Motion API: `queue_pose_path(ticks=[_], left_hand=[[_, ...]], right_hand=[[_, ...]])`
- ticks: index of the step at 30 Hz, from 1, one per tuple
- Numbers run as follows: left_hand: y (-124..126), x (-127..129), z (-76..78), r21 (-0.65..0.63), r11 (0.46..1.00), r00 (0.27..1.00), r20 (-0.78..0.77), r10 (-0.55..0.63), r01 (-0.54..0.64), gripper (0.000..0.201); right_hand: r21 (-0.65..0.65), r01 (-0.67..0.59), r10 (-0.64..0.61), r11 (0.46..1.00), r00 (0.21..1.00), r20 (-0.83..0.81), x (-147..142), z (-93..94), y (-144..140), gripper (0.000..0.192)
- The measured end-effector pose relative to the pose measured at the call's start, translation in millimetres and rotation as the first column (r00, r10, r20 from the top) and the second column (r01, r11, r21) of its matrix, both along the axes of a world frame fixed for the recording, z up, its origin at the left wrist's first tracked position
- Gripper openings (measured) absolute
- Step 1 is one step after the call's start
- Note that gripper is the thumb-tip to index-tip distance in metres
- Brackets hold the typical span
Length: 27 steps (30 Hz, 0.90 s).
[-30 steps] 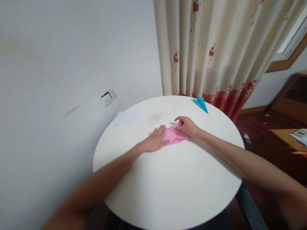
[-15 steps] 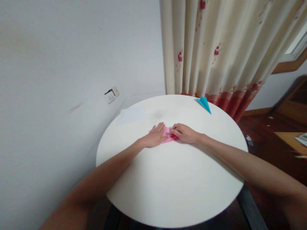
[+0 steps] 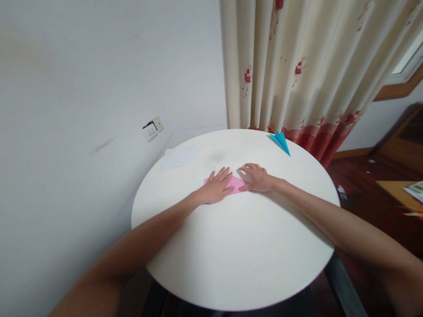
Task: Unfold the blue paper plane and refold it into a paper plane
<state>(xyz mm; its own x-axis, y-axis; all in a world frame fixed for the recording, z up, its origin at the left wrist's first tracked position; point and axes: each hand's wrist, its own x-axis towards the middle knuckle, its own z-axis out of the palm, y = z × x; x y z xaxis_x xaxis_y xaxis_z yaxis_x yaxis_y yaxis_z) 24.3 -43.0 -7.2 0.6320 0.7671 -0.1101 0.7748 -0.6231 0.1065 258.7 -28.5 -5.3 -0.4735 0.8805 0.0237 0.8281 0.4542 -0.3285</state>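
Pressing flat on a folded sheet of pink paper (image 3: pixel 236 184), both hands lie palm down with fingers spread rather than curled around anything: the left hand (image 3: pixel 216 186) covers the paper's near-left part, the right hand (image 3: pixel 257 178) rests on its right end, and only a narrow pink strip shows between them. The two hands sit just beside each other without touching, near the middle of the round white table (image 3: pixel 238 259), slightly toward its far side. A faint pale sheet of white paper (image 3: pixel 181 157) lies on the tabletop to the far left, well apart from the hands, and a small blue folded paper plane (image 3: pixel 280 141) sits at the far edge, close to the cream curtain with red flower print (image 3: pixel 297 66). A wall socket (image 3: pixel 152 129) is mounted on the grey wall to the left. The likeliest slip, as I judge it, is the pink paper sliding on the smooth tabletop if one palm pushes sideways harder than the other, which would skew the crease; uneven pressure could also leave the fold soft or wrinkle the layers beneath the palms.
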Motion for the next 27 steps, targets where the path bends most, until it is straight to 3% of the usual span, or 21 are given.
queue_pose_path(ticks=[4,8,13,17,23,27], left_hand=[[-1,1,-2.7,0.008,0.987,0.986,0.047,-0.159,0.159,0.063],[-1,2,-2.9,-0.004,0.984,0.983,0.043,-0.179,0.179,0.06],[-2,4,0.3,-0.021,0.985,0.985,0.039,-0.17,0.171,0.054],[-3,4,1.6,-0.022,0.985,0.985,0.034,-0.17,0.17,0.053],[-2,4,0.0,-0.014,0.986,0.985,0.02,-0.168,0.169,0.058],[-1,4,-2.7,0.001,0.984,0.984,0.0,-0.18,0.18,0.06]], right_hand=[[-0.101,0.015,-0.011,0.995,0.999,0.047,4,-2.9,5,0.104],[-0.178,-0.01,0.024,0.984,0.997,0.078,12,6.0,8,0.103],[-0.267,0.004,0.035,0.964,0.99,0.139,34,17.9,19,0.116],[-0.242,-0.004,0.029,0.97,0.994,0.101,37,13.0,23,0.11],[-0.132,-0.036,0.039,0.991,0.999,0.018,18,-1.8,23,0.105],[-0.144,-0.058,0.061,0.988,0.998,0.011,17,0.6,24,0.103]])
